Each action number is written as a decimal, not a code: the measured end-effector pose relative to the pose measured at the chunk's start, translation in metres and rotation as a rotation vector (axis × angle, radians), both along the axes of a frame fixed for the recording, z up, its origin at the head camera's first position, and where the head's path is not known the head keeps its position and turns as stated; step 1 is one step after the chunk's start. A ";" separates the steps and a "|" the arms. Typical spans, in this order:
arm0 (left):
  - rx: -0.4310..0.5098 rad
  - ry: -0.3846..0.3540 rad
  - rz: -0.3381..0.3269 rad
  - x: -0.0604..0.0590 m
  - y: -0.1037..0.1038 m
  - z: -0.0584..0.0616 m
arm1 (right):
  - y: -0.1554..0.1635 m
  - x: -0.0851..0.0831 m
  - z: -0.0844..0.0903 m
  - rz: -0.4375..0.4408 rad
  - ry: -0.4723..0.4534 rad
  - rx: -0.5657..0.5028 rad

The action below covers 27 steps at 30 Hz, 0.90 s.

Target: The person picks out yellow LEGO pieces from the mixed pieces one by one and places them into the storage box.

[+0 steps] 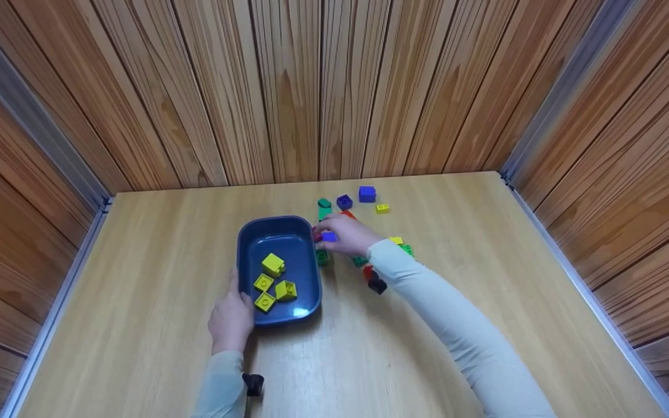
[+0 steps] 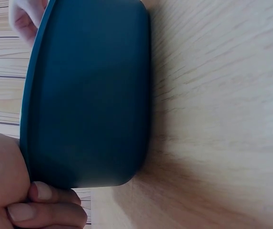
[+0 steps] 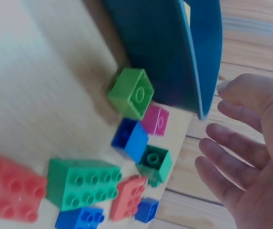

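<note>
Left hand [image 1: 231,318] down at the near-left corner of the blue tray [image 1: 245,244], fingers curled against its outer wall. Confirmed by the left wrist view: fingertips [image 2: 45,202] tucked under the tray's lower corner [image 2: 88,95], pressing on the dark wall. Tray sitting flat on the wooden table [image 1: 154,261], left of centre. Inside it, four yellow bricks [image 1: 273,283] clustered toward the near end (studs up on most of them).

Over to the right hand [image 1: 349,235], reaching past the tray's far-right corner, hovering among the loose bricks. From the head view, a small blue brick [image 1: 328,236] right at the fingertips, possibly pinched, though hard to call from up here. From the right wrist view, a different story: palm open, fingers [image 3: 231,157] spread and relaxed, nothing held, hand [image 3: 250,157] just beside the tray's rim [image 3: 200,62].

Below that open hand, a scatter on the table: a light green brick [image 3: 131,93] touching the tray wall, a magenta brick [image 3: 156,120] and a blue brick [image 3: 129,138] just next to it, a dark green brick [image 3: 154,164], a large green plate brick [image 3: 84,183], a red brick [image 3: 12,193] at the left edge. Farther back on the table, a purple brick [image 1: 367,193], well apart from the hand.
</note>
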<state>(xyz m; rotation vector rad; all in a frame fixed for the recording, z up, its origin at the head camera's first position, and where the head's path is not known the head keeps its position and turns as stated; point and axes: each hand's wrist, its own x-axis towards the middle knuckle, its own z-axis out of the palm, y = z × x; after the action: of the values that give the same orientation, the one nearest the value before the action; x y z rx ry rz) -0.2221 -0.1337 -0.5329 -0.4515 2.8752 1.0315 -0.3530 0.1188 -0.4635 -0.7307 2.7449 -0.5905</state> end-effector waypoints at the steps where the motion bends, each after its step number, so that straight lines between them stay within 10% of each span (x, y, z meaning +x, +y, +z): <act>1: 0.003 -0.001 0.001 0.000 0.000 0.000 | 0.002 0.000 -0.001 -0.001 0.005 0.003; 27: -0.012 0.006 0.003 0.002 0.002 0.002 | 0.078 -0.019 -0.018 -0.155 -0.119 -0.016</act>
<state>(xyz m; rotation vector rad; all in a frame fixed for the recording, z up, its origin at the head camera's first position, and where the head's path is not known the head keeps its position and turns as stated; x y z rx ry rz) -0.2205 -0.1318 -0.5311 -0.4542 2.8878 1.0187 -0.3721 0.1969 -0.4812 -0.4728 2.7051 -0.6657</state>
